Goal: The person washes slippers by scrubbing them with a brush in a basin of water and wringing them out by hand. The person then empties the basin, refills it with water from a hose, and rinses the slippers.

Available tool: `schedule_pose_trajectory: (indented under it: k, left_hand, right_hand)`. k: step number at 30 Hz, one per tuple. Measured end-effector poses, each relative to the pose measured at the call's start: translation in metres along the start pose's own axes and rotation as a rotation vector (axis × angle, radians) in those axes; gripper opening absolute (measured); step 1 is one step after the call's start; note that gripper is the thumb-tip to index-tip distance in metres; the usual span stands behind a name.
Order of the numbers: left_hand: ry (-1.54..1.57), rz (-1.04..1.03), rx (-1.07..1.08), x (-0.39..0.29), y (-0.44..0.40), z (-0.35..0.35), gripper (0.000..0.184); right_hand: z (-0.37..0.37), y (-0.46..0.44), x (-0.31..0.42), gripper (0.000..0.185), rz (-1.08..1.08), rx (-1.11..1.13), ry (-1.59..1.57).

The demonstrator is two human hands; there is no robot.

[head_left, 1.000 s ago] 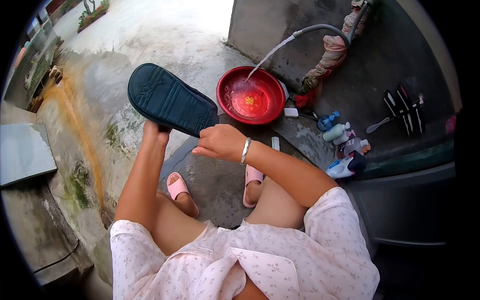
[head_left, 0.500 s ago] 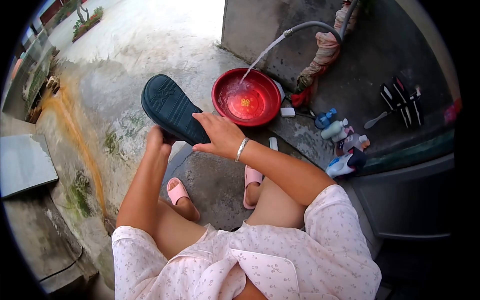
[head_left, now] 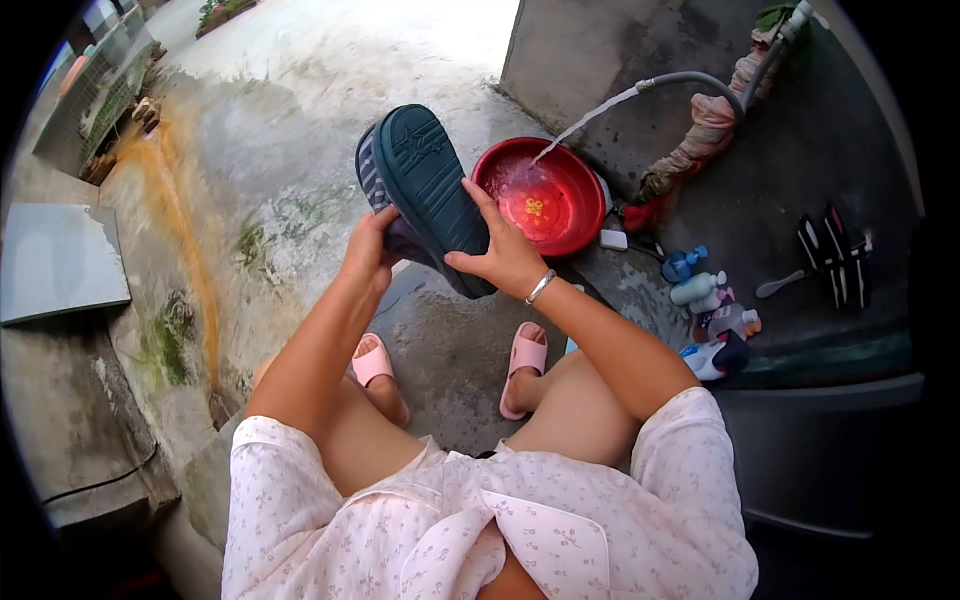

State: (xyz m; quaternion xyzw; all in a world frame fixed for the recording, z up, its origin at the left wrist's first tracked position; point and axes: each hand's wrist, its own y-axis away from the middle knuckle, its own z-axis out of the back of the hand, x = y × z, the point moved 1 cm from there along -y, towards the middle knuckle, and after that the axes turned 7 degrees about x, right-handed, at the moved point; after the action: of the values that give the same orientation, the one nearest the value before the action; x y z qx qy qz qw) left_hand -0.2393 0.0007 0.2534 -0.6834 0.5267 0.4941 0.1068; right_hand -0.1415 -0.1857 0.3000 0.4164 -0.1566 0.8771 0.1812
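Observation:
A dark teal slipper (head_left: pixel 428 180) is held up over the wet ground, its ridged sole with a star-like pattern facing me. Behind its left edge shows a grey-striped part (head_left: pixel 371 178); whether it belongs to this slipper or a second one, I cannot tell. My left hand (head_left: pixel 370 245) grips from the left and behind, with some fingers hidden. On the other side, my right hand (head_left: pixel 510 258) holds the right edge, thumb and a finger lying against the sole. A silver bracelet (head_left: pixel 541 287) circles my right wrist.
Water runs from a grey hose (head_left: pixel 690 80) into a red basin (head_left: pixel 590 215) beyond my right hand. Several bottles (head_left: pixel 695 290) stand at the right, near a spoon-shaped item (head_left: pixel 780 284) and black-and-white objects (head_left: pixel 835 255). A pale slab (head_left: pixel 62 262) lies at the left.
The slipper has turned more upright, and a striped part now shows behind its left edge. My right thumb and finger are spread wider on the sole. The whole view has shifted.

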Motion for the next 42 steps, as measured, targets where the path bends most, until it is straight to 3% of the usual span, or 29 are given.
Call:
schedule_pose_trajectory:
  k: [5,7,9,11,21,25,37,40,42]
  left_hand:
    - [-0.004,-0.055,-0.033,-0.014,0.011,-0.007,0.027]
    - [-0.02,-0.061,-0.034,-0.013,0.005,-0.002,0.027]
    - [-0.025,0.0,0.041,-0.014,0.004,0.001,0.03]
    - [-0.063,0.016,-0.01,-0.014,0.01,-0.005,0.032]
    - [-0.15,0.011,-0.052,-0.02,0.007,0.001,0.041]
    - [-0.156,0.006,-0.023,-0.016,0.003,0.007,0.039]
    - [0.204,0.006,-0.074,-0.014,-0.002,0.005,0.031]
    - [0.311,-0.02,-0.019,-0.019,0.001,-0.001,0.031]
    - [0.317,-0.022,-0.006,-0.02,0.005,-0.006,0.031]
  right_hand:
    - [0.001,-0.004,-0.012,0.088,-0.048,0.013,-0.327]
    - [0.007,-0.007,-0.01,0.083,-0.14,0.077,-0.649]
    - [0.01,-0.008,-0.009,0.076,-0.157,0.05,-0.666]
    - [0.008,-0.011,-0.019,0.073,-0.19,0.1,-0.978]
    - [0.021,-0.004,-0.033,0.049,-0.36,0.139,-1.524]
    - [0.026,-0.001,-0.034,0.05,-0.33,0.137,-1.552]
    - [0.03,-0.004,-0.041,0.055,-0.299,0.073,-1.72]
    - [0.032,-0.001,-0.04,0.057,-0.28,0.118,-1.727]
    - [0.031,-0.002,-0.037,0.058,-0.115,0.274,-1.771]
